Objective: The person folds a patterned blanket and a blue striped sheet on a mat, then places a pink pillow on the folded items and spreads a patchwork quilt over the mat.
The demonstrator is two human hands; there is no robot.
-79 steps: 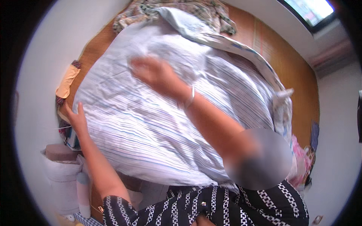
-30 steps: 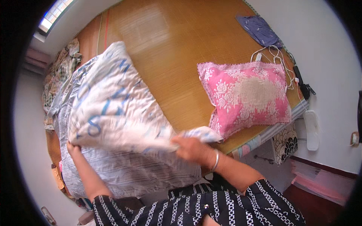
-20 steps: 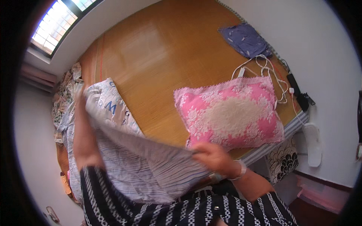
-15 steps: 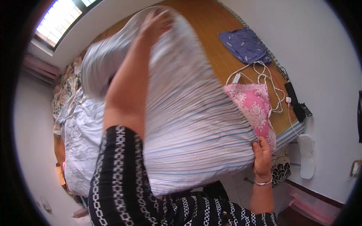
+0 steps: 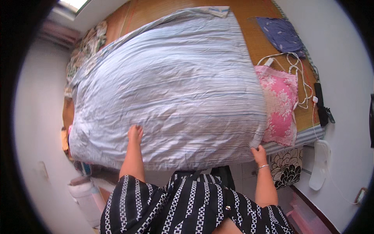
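1. Fingers: those of our right hand (image 5: 259, 154) are pinched shut on the near right corner of the striped quilt (image 5: 171, 89); those of our left hand (image 5: 134, 135) lie flat and spread on top of the cloth, gripping nothing that we can see.
2. Striped quilt: pale blue and white, spread over most of the bed, its long axis running away from us toward the far corner (image 5: 216, 11). All places below are given from this quilt.
3. Governing relation: the quilt lies forward of both hands. The right hand sits at its near right corner, on the hem itself; the left rests a little inside the near hem, left of the middle. The right hand is thus the nearer to a free edge, the left the nearer to the quilt's body.
4. Pink pillow (image 5: 278, 103): just beside the quilt's right edge, partly tucked under it.
5. White cable (image 5: 290, 64): beyond the pillow, right of the quilt, in loose loops.
6. Blue cloth (image 5: 282, 35): at the quilt's far right, well apart from both hands.
7. Woven bed mat (image 5: 253, 35): bare along the quilt's right and far sides.
8. Patterned bedding (image 5: 87, 46): bunched at the quilt's far left.
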